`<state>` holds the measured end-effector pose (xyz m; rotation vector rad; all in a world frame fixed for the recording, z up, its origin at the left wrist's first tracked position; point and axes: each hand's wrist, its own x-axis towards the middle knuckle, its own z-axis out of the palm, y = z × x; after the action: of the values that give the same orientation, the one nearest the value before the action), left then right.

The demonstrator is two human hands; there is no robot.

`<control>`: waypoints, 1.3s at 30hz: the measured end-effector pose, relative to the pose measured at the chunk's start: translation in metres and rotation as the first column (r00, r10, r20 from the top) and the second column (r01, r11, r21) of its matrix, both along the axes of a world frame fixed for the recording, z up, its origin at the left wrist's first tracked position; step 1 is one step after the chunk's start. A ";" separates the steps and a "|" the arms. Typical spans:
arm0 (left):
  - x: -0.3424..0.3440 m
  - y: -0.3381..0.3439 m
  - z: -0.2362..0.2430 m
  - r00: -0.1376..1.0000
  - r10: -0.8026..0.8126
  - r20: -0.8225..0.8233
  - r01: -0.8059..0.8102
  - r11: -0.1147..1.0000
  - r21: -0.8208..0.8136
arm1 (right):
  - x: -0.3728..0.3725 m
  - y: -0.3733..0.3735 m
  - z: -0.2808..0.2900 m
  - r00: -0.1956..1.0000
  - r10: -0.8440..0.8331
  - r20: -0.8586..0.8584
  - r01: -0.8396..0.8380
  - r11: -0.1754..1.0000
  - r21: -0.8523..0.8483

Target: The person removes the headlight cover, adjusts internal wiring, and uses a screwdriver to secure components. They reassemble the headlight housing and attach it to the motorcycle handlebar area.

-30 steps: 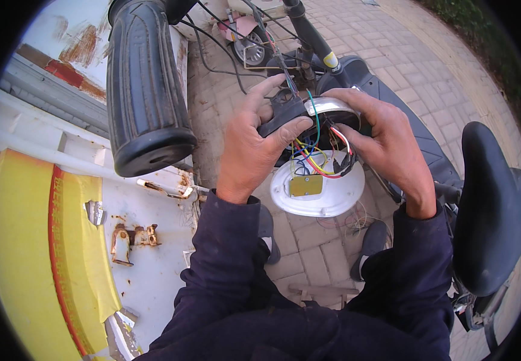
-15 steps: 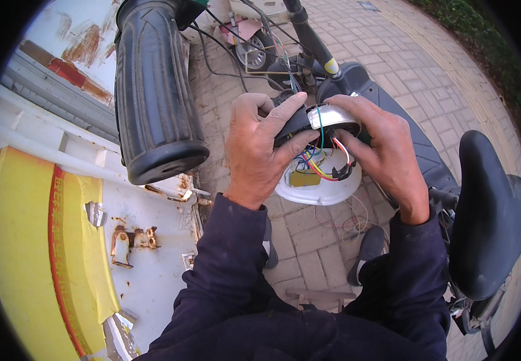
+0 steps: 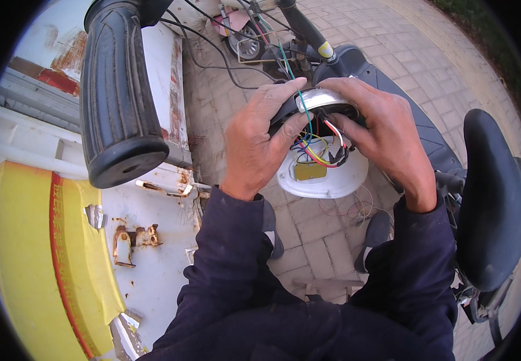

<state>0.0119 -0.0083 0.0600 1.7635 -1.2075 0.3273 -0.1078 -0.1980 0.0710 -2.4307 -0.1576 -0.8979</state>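
Observation:
My left hand (image 3: 255,135) and my right hand (image 3: 391,135) are closed round a round black housing with a chrome rim (image 3: 317,99), one on either side. My left fingertips lie over its top and my left thumb presses below the rim; my right thumb is tucked underneath. A bundle of red, white, yellow, blue and black wires (image 3: 326,153) hangs from it, and a thin green wire crosses the rim. Just below, a white oval shell (image 3: 338,180) with a yellowish square piece (image 3: 308,171) in it hangs among the wires.
A black handlebar grip (image 3: 122,102) with cables stands at upper left, beside a rusty white metal panel with yellow covering (image 3: 22,240). A small pink-fendered wheel (image 3: 248,39) is at the back. A black footboard (image 3: 405,102) and saddle (image 3: 495,198) are on the right. Paving (image 3: 308,228) shows below.
My left fingers have moved from the dark part onto the housing's top, closer to my right hand. The chrome rim is tilted more toward me. The handlebar grip has shifted slightly in view.

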 end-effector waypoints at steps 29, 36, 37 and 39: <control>0.008 0.000 -0.006 0.957 -0.012 -0.291 0.018 1.000 0.018 | 0.021 0.001 -0.013 0.989 -0.027 0.144 0.039 0.996 -0.080; 0.015 0.001 -0.004 0.958 -0.014 -0.286 0.031 0.998 0.057 | 0.023 -0.002 -0.016 0.990 -0.023 0.136 0.036 0.995 -0.092; 0.014 0.001 -0.004 0.963 -0.008 -0.271 0.025 0.998 0.058 | 0.024 -0.002 -0.017 0.992 -0.026 0.125 0.036 0.996 -0.081; 0.013 0.001 -0.004 0.956 0.024 -0.291 -0.004 0.998 0.069 | 0.024 -0.002 -0.019 0.992 -0.013 0.129 0.021 0.998 -0.065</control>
<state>0.0254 -0.0075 0.0558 1.8058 -1.0037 0.0299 -0.0835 -0.1999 0.0520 -2.4381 -0.2167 -1.0734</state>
